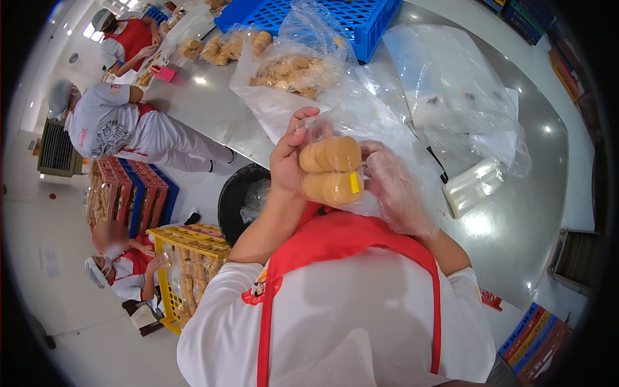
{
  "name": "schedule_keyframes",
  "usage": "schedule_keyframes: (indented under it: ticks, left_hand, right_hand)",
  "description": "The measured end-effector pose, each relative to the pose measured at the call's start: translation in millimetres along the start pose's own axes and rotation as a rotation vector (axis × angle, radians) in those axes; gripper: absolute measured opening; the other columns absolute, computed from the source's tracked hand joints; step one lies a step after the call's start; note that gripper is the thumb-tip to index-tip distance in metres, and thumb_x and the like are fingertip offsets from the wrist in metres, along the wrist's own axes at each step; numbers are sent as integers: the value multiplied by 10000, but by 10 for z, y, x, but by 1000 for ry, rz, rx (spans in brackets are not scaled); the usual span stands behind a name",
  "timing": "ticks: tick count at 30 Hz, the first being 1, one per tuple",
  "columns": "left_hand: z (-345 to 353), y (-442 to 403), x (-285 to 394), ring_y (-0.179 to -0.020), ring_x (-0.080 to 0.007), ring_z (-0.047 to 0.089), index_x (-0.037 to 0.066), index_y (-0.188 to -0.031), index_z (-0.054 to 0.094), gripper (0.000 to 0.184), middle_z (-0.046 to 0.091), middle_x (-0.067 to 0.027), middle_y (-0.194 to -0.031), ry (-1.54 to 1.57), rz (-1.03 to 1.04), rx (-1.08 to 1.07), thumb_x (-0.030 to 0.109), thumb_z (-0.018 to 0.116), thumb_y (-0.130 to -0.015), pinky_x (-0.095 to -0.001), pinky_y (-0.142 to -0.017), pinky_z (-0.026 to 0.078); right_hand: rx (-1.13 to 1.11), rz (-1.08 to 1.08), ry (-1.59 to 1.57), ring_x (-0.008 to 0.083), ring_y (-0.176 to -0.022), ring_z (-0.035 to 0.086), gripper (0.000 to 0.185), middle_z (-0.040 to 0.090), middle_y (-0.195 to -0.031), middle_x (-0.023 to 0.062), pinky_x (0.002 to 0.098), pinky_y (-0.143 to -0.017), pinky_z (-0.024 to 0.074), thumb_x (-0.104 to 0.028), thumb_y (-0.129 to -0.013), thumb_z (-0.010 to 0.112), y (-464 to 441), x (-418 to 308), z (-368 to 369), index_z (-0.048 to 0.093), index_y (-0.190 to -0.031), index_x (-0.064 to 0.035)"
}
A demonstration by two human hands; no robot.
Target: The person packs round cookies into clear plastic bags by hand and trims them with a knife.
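In front of my red apron I hold up a transparent bag of biscuits (331,164), round and golden-brown, stacked in two rows. A yellow sticker (354,182) is on its lower right side. My left hand (288,153) is closed on the bag's left side, thumb and fingers at its upper corner. On the right side, my right hand (390,184), in a see-through plastic glove, has its fingers curled against the bag's edge. Behind the hands, a large plastic sheet with loose biscuits (293,74) lies on the metal table (516,226).
A blue crate (374,26) stands at the table's far edge, near more bagged biscuits (225,45). Flat plastic bags (445,84) and a bag stack (474,187) lie right. Left are a black bin (235,200), a yellow crate (169,284) and several co-workers (109,122).
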State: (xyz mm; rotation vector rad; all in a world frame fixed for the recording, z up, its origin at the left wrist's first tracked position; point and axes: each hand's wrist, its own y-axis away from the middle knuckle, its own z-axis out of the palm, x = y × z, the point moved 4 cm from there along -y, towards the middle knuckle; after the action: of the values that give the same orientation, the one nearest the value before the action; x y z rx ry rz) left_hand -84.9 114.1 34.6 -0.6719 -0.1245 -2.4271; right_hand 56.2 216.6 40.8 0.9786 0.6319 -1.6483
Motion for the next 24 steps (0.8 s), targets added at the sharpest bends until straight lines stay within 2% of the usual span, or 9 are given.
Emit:
schedule_keyframes:
  ticks: [4, 7, 10, 14, 17, 18, 21, 22, 24]
  left_hand:
    - [10, -7, -49, -992, -226, 613, 74, -1379, 425, 458, 576, -138, -1124, -323, 72, 60, 97, 570, -946, -360, -872, 532]
    - [-49, -46, -69, -1089, -184, 553, 81, -1409, 433, 503, 534, -94, -1223, -834, 226, 173, 67, 592, -932, -320, -927, 484]
    - [-48, -52, -48, -1223, -193, 472, 55, -1467, 419, 639, 486, -80, -1325, -802, 176, 63, 101, 628, -865, -337, -1074, 370]
    - [-88, -116, 54, -1254, -236, 478, 20, -1464, 443, 803, 498, -98, -1367, -954, 158, -57, 71, 613, -681, -374, -1134, 309]
    - [16, -122, 105, -1259, -243, 483, -5, -1427, 482, 834, 540, -120, -1335, -1077, -58, -363, 62, 583, -602, -375, -1151, 285]
    - [84, -122, 79, -1131, -201, 513, 6, -1195, 580, 577, 576, -102, -1151, -1026, -110, -330, 14, 586, -617, -330, -1062, 354]
    - [-134, -119, 28, -950, -204, 538, 79, -924, 516, 356, 539, -46, -945, -1038, -245, -293, 31, 615, -586, -331, -910, 415]
    - [-161, -105, 10, -834, -165, 484, 114, -798, 380, 304, 433, -2, -817, -1061, -272, -310, -14, 587, -616, -292, -806, 401]
    - [-290, -77, 6, -809, -152, 451, 106, -789, 388, 281, 429, -2, -803, -1123, -252, -279, -16, 579, -624, -283, -795, 392]
  right_hand:
    - [-222, 261, -448, 181, -987, 591, 544, 538, -1264, 98, 321, -790, 507, -479, -1067, 430, -41, 78, 125, 406, -1439, -83]
    - [-260, 312, -621, 188, -1046, 588, 562, 524, -1311, 93, 323, -795, 507, -487, -1061, 439, -66, 217, 50, 398, -1458, -91]
    - [41, 133, -391, 170, -1073, 589, 545, 537, -1316, 100, 311, -792, 507, -412, -1047, 505, -77, 179, -11, 388, -1472, -91]
    - [27, 185, -122, 189, -1121, 586, 545, 558, -1301, 122, 336, -848, 511, -285, -998, 599, 5, 230, -149, 408, -1453, -54]
    - [-108, 108, 185, 264, -1128, 600, 528, 590, -1266, 150, 375, -897, 515, -235, -967, 634, 90, 294, -241, 455, -1414, -19]
    - [-169, 25, 423, 302, -1136, 601, 518, 598, -1260, 161, 387, -917, 514, -232, -962, 635, 92, 320, -277, 470, -1398, -6]
    - [-243, -306, 955, 393, -1147, 591, 469, 604, -1245, 213, 425, -961, 505, -256, -979, 598, 111, 265, -324, 515, -1347, 23]
    - [-197, -258, 1031, 400, -1142, 589, 430, 615, -1221, 215, 432, -962, 497, -272, -993, 566, 115, 237, -389, 545, -1307, 20]
    - [-64, 20, 1105, 394, -1126, 589, 384, 647, -1153, 202, 441, -954, 480, -307, -1023, 490, 119, 15, -459, 623, -1207, 3]
